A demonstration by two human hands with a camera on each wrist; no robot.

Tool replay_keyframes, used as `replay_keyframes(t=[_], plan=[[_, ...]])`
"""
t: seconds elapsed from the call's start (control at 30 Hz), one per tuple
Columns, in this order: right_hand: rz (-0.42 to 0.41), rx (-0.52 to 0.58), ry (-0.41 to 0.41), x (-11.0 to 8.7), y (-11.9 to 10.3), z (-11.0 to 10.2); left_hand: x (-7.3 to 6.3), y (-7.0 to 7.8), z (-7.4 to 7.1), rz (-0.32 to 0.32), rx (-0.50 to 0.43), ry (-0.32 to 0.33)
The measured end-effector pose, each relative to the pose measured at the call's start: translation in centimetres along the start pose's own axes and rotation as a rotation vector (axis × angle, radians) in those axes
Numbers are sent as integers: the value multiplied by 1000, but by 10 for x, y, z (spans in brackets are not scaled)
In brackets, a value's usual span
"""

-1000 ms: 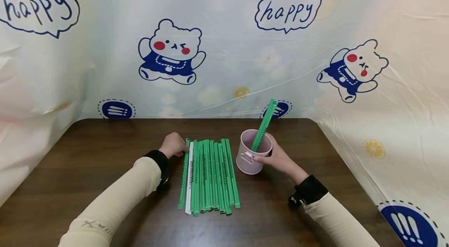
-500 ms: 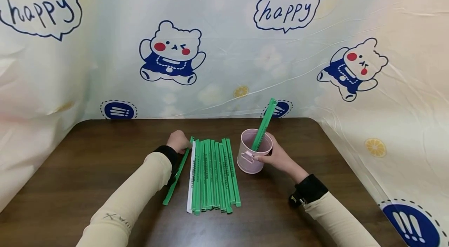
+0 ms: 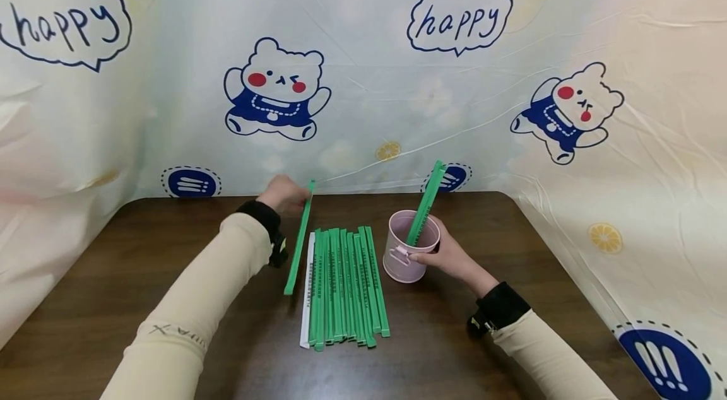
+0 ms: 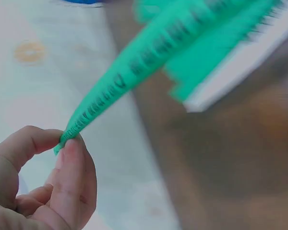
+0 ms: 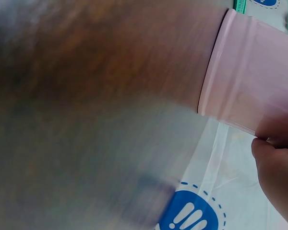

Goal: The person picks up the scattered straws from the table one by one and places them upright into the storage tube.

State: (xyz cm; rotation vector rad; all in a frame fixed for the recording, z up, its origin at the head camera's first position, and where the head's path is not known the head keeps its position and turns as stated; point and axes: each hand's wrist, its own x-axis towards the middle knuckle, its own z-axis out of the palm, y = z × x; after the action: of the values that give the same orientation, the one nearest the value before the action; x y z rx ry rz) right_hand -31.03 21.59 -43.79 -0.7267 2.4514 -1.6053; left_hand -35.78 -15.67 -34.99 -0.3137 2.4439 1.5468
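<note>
My left hand [image 3: 282,195] pinches the top end of a green wrapped straw [image 3: 299,239] between thumb and fingers. The straw hangs slanted above the table, left of a row of green wrapped straws [image 3: 342,286]. At that row's left edge lies a white wrapped straw [image 3: 307,299]. In the left wrist view, dark lettering runs along the held straw [image 4: 129,72]. A small pink bucket [image 3: 402,270] stands upright to the right of the row, and my right hand [image 3: 454,255] grips its side. Green wrapped straws [image 3: 427,201] lean out of the bucket; their lower ends are hidden inside.
The brown tabletop [image 3: 170,274] ends at the back against a pale printed curtain [image 3: 363,72] with bears and lettering. This curtain also hangs along both sides.
The green straw has come away from the row's left end and risen off the table in my left hand, which moved up and back. My right hand stays on the bucket.
</note>
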Motion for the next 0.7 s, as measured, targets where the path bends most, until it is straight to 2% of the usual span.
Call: replay_keyframes(t=[0.13,0.3,0.43,0.57,0.7], plan=[[-2,1,-4,1,-1,0,-14,51,-13,41,-45,31],[-7,-8,-7,1,0,-1,-37,112,-16,110,-31,73],[-15,-13,-7,1,1,-1,-54,152,-10,235,-39,48],[-10,-22,2,0,3,-1,-67,176,7,373,-127,17],[-22,-20,6,-1,3,0,-75,183,34,492,-242,-5]])
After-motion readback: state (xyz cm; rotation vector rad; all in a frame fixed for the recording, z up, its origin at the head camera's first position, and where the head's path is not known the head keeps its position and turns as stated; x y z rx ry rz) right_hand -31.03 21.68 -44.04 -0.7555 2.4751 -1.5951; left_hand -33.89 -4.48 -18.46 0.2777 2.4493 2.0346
